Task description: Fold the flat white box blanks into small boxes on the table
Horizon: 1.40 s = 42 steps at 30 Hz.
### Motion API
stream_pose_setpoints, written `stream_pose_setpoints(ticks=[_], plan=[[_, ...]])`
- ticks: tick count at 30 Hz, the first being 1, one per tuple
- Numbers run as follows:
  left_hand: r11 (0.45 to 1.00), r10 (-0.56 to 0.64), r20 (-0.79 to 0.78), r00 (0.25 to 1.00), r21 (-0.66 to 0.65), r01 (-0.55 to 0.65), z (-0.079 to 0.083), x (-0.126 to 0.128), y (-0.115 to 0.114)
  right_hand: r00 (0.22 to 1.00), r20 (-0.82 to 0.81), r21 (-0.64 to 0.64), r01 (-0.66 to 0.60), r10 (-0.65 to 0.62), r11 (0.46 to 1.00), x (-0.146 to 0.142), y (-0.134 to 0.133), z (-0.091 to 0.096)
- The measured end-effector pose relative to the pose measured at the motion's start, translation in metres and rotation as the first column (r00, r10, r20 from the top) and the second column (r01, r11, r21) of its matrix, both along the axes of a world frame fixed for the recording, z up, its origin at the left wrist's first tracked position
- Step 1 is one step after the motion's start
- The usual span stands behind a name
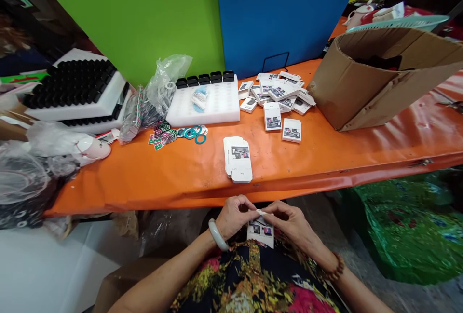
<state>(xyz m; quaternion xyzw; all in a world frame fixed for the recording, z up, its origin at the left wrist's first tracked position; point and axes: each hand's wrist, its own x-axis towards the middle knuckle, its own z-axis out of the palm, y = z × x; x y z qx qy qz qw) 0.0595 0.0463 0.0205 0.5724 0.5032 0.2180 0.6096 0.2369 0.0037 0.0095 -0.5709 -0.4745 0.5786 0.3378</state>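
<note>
Both my hands hold one small white printed carton (261, 232) over my lap, below the front edge of the orange table (325, 158). My left hand (235, 215) pinches its top edge from the left, and my right hand (289, 221) pinches the same edge from the right. All fingers are closed on it. A stack of flat unfolded cartons (238, 158) lies on the table just above my hands. Farther back sits a pile of folded small boxes (278, 96).
A white foam tray (210, 103) with a row of black parts stands at mid-table, with teal rings (193, 133) and small stickers (162, 135) in front. Stacked trays of black parts (74, 88) and plastic bags lie left. An open cardboard box (383, 74) stands right.
</note>
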Motion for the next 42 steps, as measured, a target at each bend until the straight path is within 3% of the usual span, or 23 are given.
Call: stream_pose_setpoints(ticks=[4,5,7,8,10,12,13,15,17,18,21,23,26,28,34,38,42], plan=[[0.973,0.025,0.018,1.000,0.228,-0.029,0.010,0.003,0.010,0.994,-0.037,0.017,-0.098,0.099,0.995,0.018,0.028,0.013],[0.950,0.053,0.030,0.998,0.305,-0.060,0.014,0.002,0.015,0.996,-0.040,0.043,-0.082,0.084,0.996,0.026,0.042,0.019],[0.874,0.132,0.015,0.991,0.471,-0.124,0.020,-0.002,0.029,0.997,-0.048,0.141,0.067,-0.061,0.988,0.042,0.074,0.034],[0.823,0.175,-0.018,0.984,0.551,-0.136,0.022,-0.004,0.035,0.978,-0.072,0.209,0.204,-0.193,0.956,0.049,0.092,0.042],[0.723,0.242,-0.113,0.964,0.684,-0.101,0.022,-0.009,0.048,0.869,-0.208,0.311,0.494,-0.449,0.812,0.058,0.126,0.055],[0.656,0.263,-0.220,0.939,0.755,-0.007,0.017,-0.012,0.056,0.787,-0.284,0.321,0.616,-0.548,0.719,0.057,0.153,0.063],[0.637,0.266,-0.271,0.925,0.770,0.042,0.013,-0.013,0.059,0.782,-0.257,0.346,0.623,-0.568,0.701,0.052,0.162,0.064],[0.617,0.273,-0.353,0.895,0.778,0.119,0.005,-0.013,0.062,0.852,-0.073,0.448,0.492,-0.518,0.746,0.036,0.172,0.062],[0.619,0.281,-0.404,0.871,0.770,0.158,-0.002,-0.011,0.062,0.918,0.206,0.537,0.184,-0.340,0.823,0.014,0.173,0.057],[0.623,0.283,-0.419,0.863,0.764,0.166,-0.004,-0.011,0.062,0.914,0.339,0.548,0.001,-0.222,0.837,0.003,0.172,0.055],[0.633,0.275,-0.440,0.854,0.752,0.184,-0.007,-0.010,0.062,0.769,0.638,0.480,-0.420,0.022,0.771,-0.026,0.165,0.051],[0.631,0.271,-0.443,0.855,0.752,0.190,-0.008,-0.011,0.063,0.629,0.773,0.369,-0.549,0.080,0.750,-0.039,0.163,0.050],[0.626,0.269,-0.429,0.863,0.758,0.182,-0.011,-0.011,0.064,0.490,0.866,0.235,-0.581,0.104,0.779,-0.049,0.165,0.049],[0.622,0.275,-0.414,0.868,0.765,0.168,-0.014,-0.011,0.064,0.484,0.869,0.218,-0.564,0.104,0.797,-0.051,0.171,0.049],[0.635,0.325,-0.376,0.868,0.766,0.094,-0.018,-0.009,0.062,0.593,0.797,0.262,-0.507,0.112,0.821,-0.047,0.193,0.057],[0.596,0.348,-0.295,0.890,0.803,0.033,-0.013,-0.006,0.061,0.638,0.762,0.269,-0.467,0.110,0.842,-0.040,0.189,0.075],[0.569,0.400,-0.135,0.907,0.812,-0.130,0.002,-0.002,0.059,0.794,0.598,0.328,-0.366,0.109,0.871,-0.029,0.173,0.092]])
